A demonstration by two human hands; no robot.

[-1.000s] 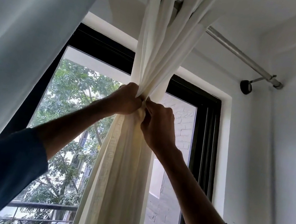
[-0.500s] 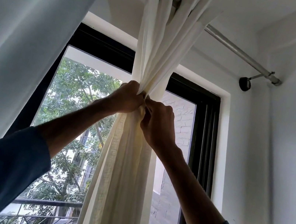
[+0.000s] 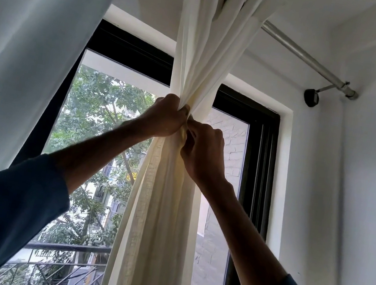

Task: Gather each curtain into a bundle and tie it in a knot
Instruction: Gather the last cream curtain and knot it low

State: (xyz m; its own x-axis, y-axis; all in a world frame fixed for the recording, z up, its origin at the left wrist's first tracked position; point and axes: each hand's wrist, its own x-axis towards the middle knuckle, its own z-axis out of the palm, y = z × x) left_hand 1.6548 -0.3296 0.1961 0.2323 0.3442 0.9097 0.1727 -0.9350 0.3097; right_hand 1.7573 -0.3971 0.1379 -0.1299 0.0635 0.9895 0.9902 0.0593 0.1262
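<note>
Daylight coming through window (image 3: pixel 100 128), acting as main source; scene backlit. Left hand (image 3: pixel 164 119) and right hand (image 3: pixel 201 154) showing dark, near silhouette, skin detail lost. Cream curtain (image 3: pixel 163 200) glowing translucent where light passing through, weave showing. Sky strip at window's top edge blowing out to white. Pale curtain (image 3: pixel 27 30) at left taking on cool blue-grey cast. Wall (image 3: pixel 370 196) at right sitting in soft shade. Rod (image 3: pixel 304 56) catching faint sheen. Wide-angle lens bending straight lines toward frame edges. Focus holding fairly sharp; foliage outside looking slightly soft.
</note>
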